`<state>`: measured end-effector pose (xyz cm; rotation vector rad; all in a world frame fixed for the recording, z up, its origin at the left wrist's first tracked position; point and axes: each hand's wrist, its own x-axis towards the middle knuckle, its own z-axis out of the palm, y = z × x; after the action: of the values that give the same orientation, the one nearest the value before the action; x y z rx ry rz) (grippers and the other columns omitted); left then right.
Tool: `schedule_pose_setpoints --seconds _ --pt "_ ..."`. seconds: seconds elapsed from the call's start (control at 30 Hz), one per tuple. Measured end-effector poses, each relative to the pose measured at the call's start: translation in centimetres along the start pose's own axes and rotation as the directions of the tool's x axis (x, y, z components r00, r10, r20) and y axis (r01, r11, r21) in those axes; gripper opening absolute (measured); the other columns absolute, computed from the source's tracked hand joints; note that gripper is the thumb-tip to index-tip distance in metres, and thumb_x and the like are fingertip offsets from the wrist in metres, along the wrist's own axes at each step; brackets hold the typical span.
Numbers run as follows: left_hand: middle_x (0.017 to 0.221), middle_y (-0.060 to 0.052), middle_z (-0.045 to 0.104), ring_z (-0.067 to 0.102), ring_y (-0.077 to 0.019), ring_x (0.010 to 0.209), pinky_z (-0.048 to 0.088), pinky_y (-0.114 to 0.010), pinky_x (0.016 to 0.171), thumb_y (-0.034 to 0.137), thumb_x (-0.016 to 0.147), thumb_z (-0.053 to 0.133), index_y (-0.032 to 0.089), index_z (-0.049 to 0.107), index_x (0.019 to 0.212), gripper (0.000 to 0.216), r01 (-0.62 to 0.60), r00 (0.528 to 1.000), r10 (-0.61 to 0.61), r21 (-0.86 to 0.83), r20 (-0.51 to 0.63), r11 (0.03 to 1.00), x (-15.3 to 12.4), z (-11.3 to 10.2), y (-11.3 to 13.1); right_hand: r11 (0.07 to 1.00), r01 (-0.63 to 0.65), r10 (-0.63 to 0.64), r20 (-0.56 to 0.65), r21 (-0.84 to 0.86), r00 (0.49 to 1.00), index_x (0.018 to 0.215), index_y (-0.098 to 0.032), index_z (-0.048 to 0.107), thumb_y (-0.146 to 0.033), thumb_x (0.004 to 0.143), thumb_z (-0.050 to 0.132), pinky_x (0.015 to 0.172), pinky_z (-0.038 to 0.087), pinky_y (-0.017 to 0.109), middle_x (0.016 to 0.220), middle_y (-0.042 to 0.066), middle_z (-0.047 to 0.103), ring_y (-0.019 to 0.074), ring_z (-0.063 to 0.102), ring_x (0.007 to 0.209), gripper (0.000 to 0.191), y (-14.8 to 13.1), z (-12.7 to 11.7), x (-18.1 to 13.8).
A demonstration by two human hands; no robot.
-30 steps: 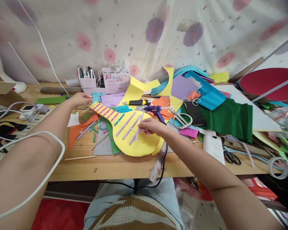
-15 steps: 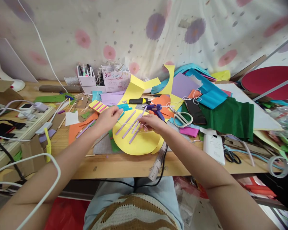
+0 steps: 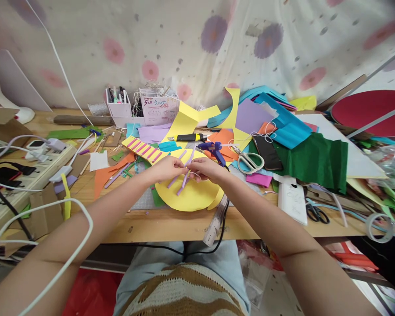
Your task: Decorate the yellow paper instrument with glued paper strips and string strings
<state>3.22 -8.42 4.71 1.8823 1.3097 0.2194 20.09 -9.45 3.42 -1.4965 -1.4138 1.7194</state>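
Note:
My right hand (image 3: pixel 206 169) pinches a thin purple strip (image 3: pixel 185 181) above a yellow paper disc (image 3: pixel 189 199). My left hand (image 3: pixel 169 168) has its fingertips pressed together at the same strip, meeting the right fingertips. What the left fingers pinch is too small to make out. A thin white loop shows beneath the right fingers. More purple strips lie on the disc, partly hidden by the hands. Left of the disc lies a yellow paper piece with pink stripes (image 3: pixel 143 149). Just behind the right hand rests a blue glue gun (image 3: pixel 213 151).
A utility knife (image 3: pixel 189 138), white-handled scissors (image 3: pixel 251 162) and a phone (image 3: pixel 266 152) lie behind and to the right. Coloured paper scraps surround the disc. Power strips (image 3: pixel 49 171) with cables line the left side. A tape roll (image 3: pixel 380 228) sits at the right edge.
My left hand has moved right and down to meet my right hand at the strip. The pink-striped yellow piece is now more exposed. My right hand has stayed nearly in place.

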Motion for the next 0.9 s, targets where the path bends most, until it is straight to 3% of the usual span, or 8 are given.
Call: schedule_pose_setpoints --seconds 0.23,0.4,0.6,0.9 --pt "0.047 0.000 0.051 0.043 -0.0101 0.036 0.026 -0.022 0.036 0.040 0.073 0.056 0.015 0.064 0.076 0.027 0.065 0.994 -0.065 -0.004 0.086 0.998 0.1 -0.1 0.3 0.999 0.043 -0.043 0.079 0.002 0.996 0.070 -0.016 0.053 -0.030 0.074 0.061 0.035 0.019 0.018 0.062 0.001 0.062 0.0059 0.049 0.042 0.016 0.6 -0.7 -0.1" --pt "0.047 0.001 0.048 0.039 -0.0083 0.036 0.023 -0.022 0.036 0.037 0.069 0.061 0.015 0.063 0.070 0.023 0.020 0.996 -0.019 -0.013 0.082 1.000 0.2 -0.4 -0.1 0.990 0.131 -0.124 0.127 -0.047 0.984 0.078 -0.016 0.054 -0.041 0.067 0.070 0.039 0.022 0.017 0.063 -0.001 0.060 0.0028 0.039 0.043 0.031 0.5 -2.1 -0.7" --pt "0.047 0.000 0.050 0.039 -0.0094 0.037 0.024 -0.023 0.037 0.039 0.067 0.061 0.016 0.065 0.073 0.024 0.003 0.994 -0.002 -0.015 0.113 1.000 0.3 -0.4 -0.2 0.983 0.161 -0.153 0.086 -0.088 0.984 0.080 -0.015 0.058 -0.036 0.059 0.075 0.041 0.018 0.019 0.060 -0.003 0.055 0.0034 0.034 0.046 0.034 -0.1 -2.5 -1.2" --pt "0.050 0.000 0.051 0.039 -0.0095 0.038 0.024 -0.024 0.038 0.040 0.065 0.063 0.016 0.068 0.075 0.026 0.021 0.990 -0.017 -0.027 0.139 0.999 0.1 -0.4 -0.1 0.977 0.207 -0.211 0.095 0.056 0.973 0.072 -0.014 0.058 -0.033 0.057 0.073 0.043 0.019 0.020 0.060 -0.003 0.052 0.0028 0.032 0.047 0.028 0.5 -2.2 -0.3"
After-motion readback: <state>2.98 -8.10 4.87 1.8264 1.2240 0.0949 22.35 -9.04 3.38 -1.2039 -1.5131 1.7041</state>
